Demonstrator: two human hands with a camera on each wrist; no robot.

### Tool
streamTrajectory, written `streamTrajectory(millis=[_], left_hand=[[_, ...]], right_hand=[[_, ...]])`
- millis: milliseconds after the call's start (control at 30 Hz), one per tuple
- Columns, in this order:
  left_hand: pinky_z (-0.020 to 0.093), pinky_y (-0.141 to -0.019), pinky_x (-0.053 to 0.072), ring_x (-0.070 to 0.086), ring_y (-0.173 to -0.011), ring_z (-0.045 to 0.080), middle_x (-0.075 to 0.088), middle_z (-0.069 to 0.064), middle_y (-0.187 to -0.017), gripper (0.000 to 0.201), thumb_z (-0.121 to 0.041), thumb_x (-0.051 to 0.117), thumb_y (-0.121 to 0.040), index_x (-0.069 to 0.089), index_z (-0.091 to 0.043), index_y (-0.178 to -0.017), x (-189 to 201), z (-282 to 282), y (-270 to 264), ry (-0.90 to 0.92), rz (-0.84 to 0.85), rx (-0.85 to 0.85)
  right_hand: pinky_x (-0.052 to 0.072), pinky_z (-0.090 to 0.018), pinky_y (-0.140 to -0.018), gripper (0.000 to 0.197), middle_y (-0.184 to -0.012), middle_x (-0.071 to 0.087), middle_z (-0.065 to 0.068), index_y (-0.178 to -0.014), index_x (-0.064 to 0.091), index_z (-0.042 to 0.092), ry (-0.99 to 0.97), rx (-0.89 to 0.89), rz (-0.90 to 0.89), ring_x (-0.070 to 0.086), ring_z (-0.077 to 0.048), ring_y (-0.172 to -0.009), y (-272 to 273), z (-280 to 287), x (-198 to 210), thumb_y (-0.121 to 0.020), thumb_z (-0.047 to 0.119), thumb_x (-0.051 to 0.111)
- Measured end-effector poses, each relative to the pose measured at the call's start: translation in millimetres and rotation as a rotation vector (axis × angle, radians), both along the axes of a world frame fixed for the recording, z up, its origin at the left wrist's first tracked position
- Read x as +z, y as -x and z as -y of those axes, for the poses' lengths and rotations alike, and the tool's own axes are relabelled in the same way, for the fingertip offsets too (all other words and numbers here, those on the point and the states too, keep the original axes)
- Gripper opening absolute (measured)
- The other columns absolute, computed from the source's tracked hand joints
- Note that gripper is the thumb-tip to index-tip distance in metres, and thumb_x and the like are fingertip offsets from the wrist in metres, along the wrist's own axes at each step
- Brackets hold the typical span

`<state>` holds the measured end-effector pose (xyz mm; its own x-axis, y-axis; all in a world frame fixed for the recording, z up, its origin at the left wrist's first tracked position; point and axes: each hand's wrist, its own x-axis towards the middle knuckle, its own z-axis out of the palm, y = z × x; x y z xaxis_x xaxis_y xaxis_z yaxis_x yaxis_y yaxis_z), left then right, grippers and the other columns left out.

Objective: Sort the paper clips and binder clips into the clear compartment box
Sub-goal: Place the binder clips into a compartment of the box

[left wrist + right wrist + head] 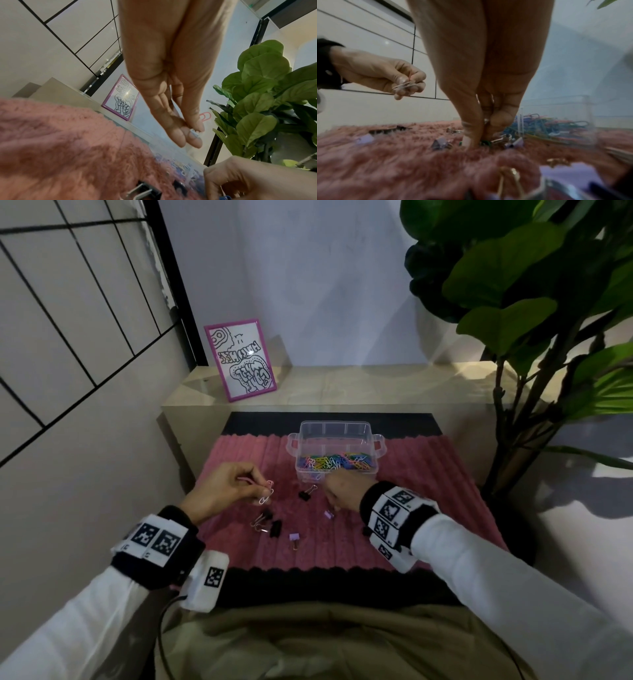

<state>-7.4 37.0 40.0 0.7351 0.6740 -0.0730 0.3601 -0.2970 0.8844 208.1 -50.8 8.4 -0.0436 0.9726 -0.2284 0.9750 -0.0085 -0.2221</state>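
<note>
The clear compartment box (337, 436) stands at the far side of the pink rug, its front compartments full of coloured paper clips (334, 462). My left hand (260, 486) hovers left of the box and pinches a few pink and white paper clips (268, 492), with a pink clip (205, 116) showing past the fingertips (192, 138). My right hand (330, 501) reaches down to the rug just in front of the box. Its thumb and forefinger pinch a green paper clip (485, 142). Black binder clips (275, 527) and purple binder clips (293, 537) lie scattered on the rug.
The fluffy pink rug (428, 481) lies on a black mat against a low beige ledge. A pink-framed drawing (239, 359) leans on the ledge at the back left. A large leafy plant (534, 302) stands at the right, a tiled wall at the left.
</note>
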Motion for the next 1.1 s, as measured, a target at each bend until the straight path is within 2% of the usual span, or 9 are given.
streamTrajectory(millis=[67, 200, 333, 500, 667, 833, 967, 1033, 1100], left_hand=[[0.014, -0.059, 0.052, 0.063, -0.056, 0.006, 0.069, 0.000, -0.064, 0.006, 0.001, 0.067, -0.077, 0.061, 0.001, -0.077, 0, 2, 0, 0.013, 0.002, -0.010], [0.018, -0.059, 0.056, 0.067, -0.058, 0.014, 0.070, 0.004, -0.068, 0.009, 0.000, 0.066, -0.077, 0.060, -0.006, -0.074, 0, 0, 0, 0.054, -0.007, -0.011], [0.018, -0.060, 0.055, 0.066, -0.059, 0.011, 0.069, 0.003, -0.072, 0.013, -0.002, 0.065, -0.079, 0.060, -0.011, -0.072, 5, -8, -18, -0.007, -0.024, -0.029], [0.013, -0.060, 0.050, 0.062, -0.063, 0.003, 0.067, -0.003, -0.077, 0.004, -0.007, 0.066, -0.079, 0.065, -0.009, -0.082, 19, -20, -80, -0.277, -0.056, -0.051], [0.002, -0.061, 0.049, 0.058, -0.055, -0.010, 0.072, 0.015, -0.092, 0.016, 0.004, 0.059, -0.081, 0.070, -0.002, -0.091, 13, -36, -116, -0.399, -0.200, -0.159], [-0.008, -0.072, 0.038, 0.062, -0.089, 0.004, 0.071, 0.007, -0.106, 0.024, 0.001, 0.060, -0.082, 0.069, -0.008, -0.102, 15, -32, -100, -0.481, -0.275, -0.261], [0.006, -0.081, 0.042, 0.062, -0.096, 0.009, 0.069, 0.005, -0.110, 0.030, 0.005, 0.053, -0.085, 0.065, -0.008, -0.108, 17, -25, -74, -0.507, -0.277, -0.193], [0.011, -0.080, 0.043, 0.060, -0.093, 0.007, 0.067, 0.003, -0.108, 0.033, 0.007, 0.051, -0.084, 0.065, -0.010, -0.109, 18, -21, -57, -0.494, -0.312, -0.200], [0.001, -0.071, 0.040, 0.059, -0.080, -0.009, 0.067, -0.003, -0.100, 0.031, 0.001, 0.055, -0.085, 0.065, -0.014, -0.110, 14, -18, -38, -0.492, -0.355, -0.217]], right_hand=[[0.055, -0.034, -0.073, 0.021, -0.085, 0.071, -0.019, -0.063, 0.058, 0.004, -0.046, -0.032, -0.085, 0.066, -0.028, -0.078, -5, 8, 0, -0.079, -0.007, 0.051], [0.038, -0.007, -0.057, 0.011, -0.071, 0.062, 0.003, -0.078, 0.060, 0.013, -0.188, -0.200, -0.407, 0.053, 0.004, -0.057, -30, 44, 8, -0.082, 0.002, 0.061], [0.050, -0.018, -0.055, 0.011, -0.068, 0.064, 0.000, -0.083, 0.059, 0.011, -0.279, -0.427, -0.847, 0.064, -0.006, -0.057, -54, 83, 12, -0.081, 0.001, 0.064], [0.056, -0.021, -0.055, 0.013, -0.065, 0.069, -0.005, -0.082, 0.065, 0.006, -0.285, -0.560, -1.133, 0.069, -0.017, -0.058, -63, 93, 13, -0.081, -0.006, 0.060], [0.057, -0.024, -0.065, 0.016, -0.068, 0.071, -0.001, -0.079, 0.065, 0.007, -0.277, -0.555, -1.053, 0.069, -0.015, -0.065, -72, 76, 16, -0.083, -0.007, 0.058], [0.056, -0.017, -0.062, 0.008, -0.077, 0.065, -0.009, -0.089, 0.063, -0.006, -0.302, -0.460, -0.874, 0.066, -0.009, -0.061, -80, 38, 39, -0.082, -0.007, 0.058], [0.054, -0.012, -0.062, 0.012, -0.087, 0.066, -0.015, -0.092, 0.064, -0.001, -0.312, -0.465, -0.719, 0.064, -0.012, -0.068, -71, 6, 51, -0.085, -0.005, 0.056], [0.057, -0.022, -0.071, 0.015, -0.092, 0.066, -0.020, -0.097, 0.064, -0.004, -0.304, -0.450, -0.668, 0.065, -0.019, -0.073, -64, -3, 52, -0.085, -0.007, 0.054], [0.053, -0.029, -0.088, 0.023, -0.103, 0.067, -0.021, -0.105, 0.063, -0.004, -0.276, -0.406, -0.546, 0.067, -0.026, -0.091, -57, -4, 50, -0.085, -0.007, 0.053]])
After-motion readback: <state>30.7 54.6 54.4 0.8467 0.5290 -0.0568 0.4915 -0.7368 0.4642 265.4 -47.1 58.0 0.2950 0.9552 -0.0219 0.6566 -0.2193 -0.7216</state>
